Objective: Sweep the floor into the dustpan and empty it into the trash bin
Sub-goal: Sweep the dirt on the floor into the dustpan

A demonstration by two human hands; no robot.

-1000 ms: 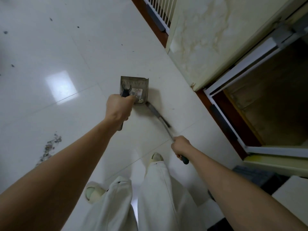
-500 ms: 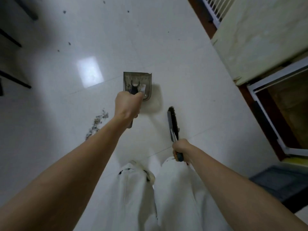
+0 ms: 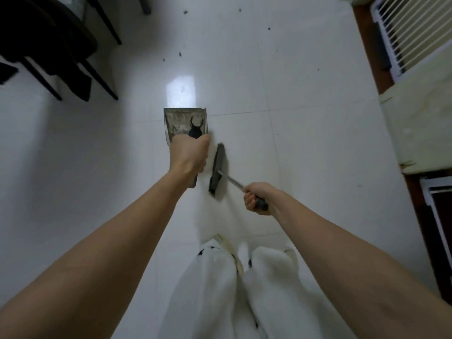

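1. Head view: the left hand [image 3: 189, 155] is gripping the handle of the dustpan [image 3: 182, 122], fingers curled tight round it, and is holding the pan out over the white tiled floor [image 3: 305, 143]; the pan's open mouth is pointing away from the person, just short of a tile joint
2. The pan's inside is looking grimy and grey; whether it is touching the floor is not clear
3. The right hand [image 3: 255, 196] is clutching the dark grip of the broom [image 3: 217, 170], with the thin metal shaft running up and left to the dark brush head, which is lying just beside the dustpan's right side, apart from it
4. Small dark specks of debris [image 3: 180, 54] are lying scattered on the floor towards its far edge, well apart from the pan
5. Dark chair legs [image 3: 97, 77] are standing at the floor's far left corner, and a white slatted grille [image 3: 406, 33] is showing at the far right edge
6. White trousers [image 3: 244, 294] and the toes of pale slippers [image 3: 227, 245] are showing at the near edge, between the two forearms
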